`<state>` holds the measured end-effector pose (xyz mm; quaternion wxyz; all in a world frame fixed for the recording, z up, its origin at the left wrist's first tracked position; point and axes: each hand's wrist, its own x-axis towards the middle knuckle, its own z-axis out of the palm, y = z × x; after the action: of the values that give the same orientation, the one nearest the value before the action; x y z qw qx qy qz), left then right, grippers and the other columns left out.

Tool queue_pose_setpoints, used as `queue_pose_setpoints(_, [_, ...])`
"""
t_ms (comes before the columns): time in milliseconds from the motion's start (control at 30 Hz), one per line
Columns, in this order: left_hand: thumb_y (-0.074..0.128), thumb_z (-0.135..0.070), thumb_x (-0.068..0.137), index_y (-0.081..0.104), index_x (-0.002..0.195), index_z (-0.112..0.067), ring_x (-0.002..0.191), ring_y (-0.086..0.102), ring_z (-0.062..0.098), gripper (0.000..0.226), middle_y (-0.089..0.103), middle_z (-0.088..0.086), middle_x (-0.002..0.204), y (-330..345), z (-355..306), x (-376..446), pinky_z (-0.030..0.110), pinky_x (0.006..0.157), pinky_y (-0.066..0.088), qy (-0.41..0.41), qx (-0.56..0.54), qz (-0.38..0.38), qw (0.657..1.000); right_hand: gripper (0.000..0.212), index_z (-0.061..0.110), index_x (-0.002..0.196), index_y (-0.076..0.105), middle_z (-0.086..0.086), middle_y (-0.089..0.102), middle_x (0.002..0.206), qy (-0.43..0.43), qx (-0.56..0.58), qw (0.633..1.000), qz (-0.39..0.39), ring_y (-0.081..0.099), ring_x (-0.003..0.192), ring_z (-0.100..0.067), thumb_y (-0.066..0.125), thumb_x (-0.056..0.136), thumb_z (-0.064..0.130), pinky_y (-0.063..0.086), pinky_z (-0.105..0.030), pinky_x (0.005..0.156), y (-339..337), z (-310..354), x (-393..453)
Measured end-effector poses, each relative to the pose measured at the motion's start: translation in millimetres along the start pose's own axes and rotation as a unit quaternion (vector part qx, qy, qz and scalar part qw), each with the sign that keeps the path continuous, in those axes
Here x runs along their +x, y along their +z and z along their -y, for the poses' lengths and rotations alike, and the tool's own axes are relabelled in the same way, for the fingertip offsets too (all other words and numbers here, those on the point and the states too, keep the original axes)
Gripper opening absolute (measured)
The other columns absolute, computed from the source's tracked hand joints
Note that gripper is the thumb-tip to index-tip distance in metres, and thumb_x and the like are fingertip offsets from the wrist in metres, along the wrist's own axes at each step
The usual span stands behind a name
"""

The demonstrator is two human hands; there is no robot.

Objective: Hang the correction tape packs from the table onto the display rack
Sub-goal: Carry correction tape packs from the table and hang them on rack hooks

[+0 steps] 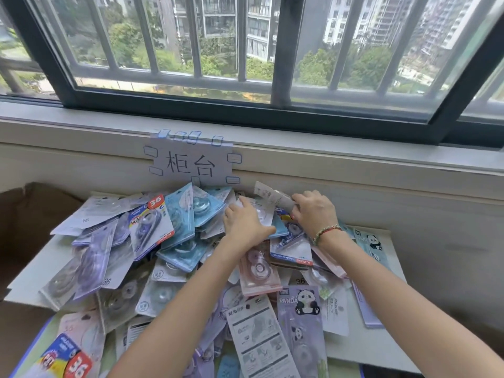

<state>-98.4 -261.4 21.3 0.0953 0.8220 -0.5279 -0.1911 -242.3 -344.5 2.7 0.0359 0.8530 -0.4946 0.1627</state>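
A big heap of correction tape packs [174, 241] in blue, purple, pink and white covers the white table [32, 276] below the window. Both my hands reach into the far side of the heap. My left hand [244, 223] lies on the packs with its fingers on a white pack [261, 211]. My right hand [313, 210] pinches the edge of a grey-white pack [268, 193] that tilts up off the pile. No display rack is in view.
A paper sign [191, 162] with handwritten characters is taped to the wall under the window sill [354, 154]. A brown cushion [30, 214] sits left of the table. Panda-print packs [302, 306] lie near the front right.
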Motion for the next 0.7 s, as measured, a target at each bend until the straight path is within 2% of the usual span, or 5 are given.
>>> queue_pose_setpoints(133, [0.065,-0.060,0.079,0.002,0.149,0.005,0.143,0.017,0.037,0.115,0.021,0.027,0.151,4.1,6.8,-12.7,0.041,0.115,0.019,0.005,-0.003,0.020,1.000,0.023,0.008,0.091,0.071,-0.012,0.062,0.091,-0.038,0.023,0.999,-0.004,0.055,0.093,-0.033,0.064,0.081,0.027,0.037,-0.039,0.083,-1.4,0.6,-24.3])
queue_pose_setpoints(300, [0.066,-0.063,0.077,-0.004,0.149,0.008,0.146,0.009,0.037,0.123,0.010,0.028,0.156,8.6,13.4,-19.8,0.041,0.118,0.015,0.004,0.017,0.037,0.999,0.037,0.014,0.102,0.059,-0.012,0.038,0.141,0.036,0.133,0.972,0.189,0.026,0.136,-0.027,0.073,0.078,0.038,0.025,-0.034,0.109,-1.0,-1.7,-29.7])
queue_pose_setpoints(400, [0.065,-0.065,0.077,-0.002,0.149,0.008,0.146,0.011,0.037,0.122,0.012,0.027,0.156,8.6,14.4,-21.5,0.040,0.117,0.017,0.001,0.027,0.037,0.999,0.035,0.014,0.093,0.048,-0.011,0.046,0.123,0.055,0.191,0.952,0.234,0.043,0.117,-0.025,0.076,0.077,0.030,0.036,-0.028,0.088,-2.4,-1.8,-25.6])
queue_pose_setpoints(500, [0.058,-0.073,0.076,0.014,0.146,0.009,0.140,0.024,0.034,0.117,0.025,0.024,0.150,8.5,13.6,-22.2,0.038,0.112,0.026,-0.005,0.021,0.017,1.000,0.042,0.015,0.093,0.043,-0.005,0.048,0.103,0.091,0.209,0.941,0.250,0.045,0.089,-0.018,0.077,0.075,0.033,0.033,-0.026,0.063,0.7,-1.7,-25.5])
queue_pose_setpoints(700, [0.056,-0.076,0.075,0.019,0.144,0.010,0.136,0.030,0.033,0.116,0.029,0.022,0.146,14.8,13.1,-22.1,0.038,0.110,0.029,-0.027,0.010,-0.014,1.000,0.041,0.023,0.077,0.038,-0.006,0.052,0.100,0.122,0.178,0.941,0.259,0.048,0.093,-0.023,0.074,0.076,0.043,0.039,-0.031,0.073,4.3,-0.4,-15.7])
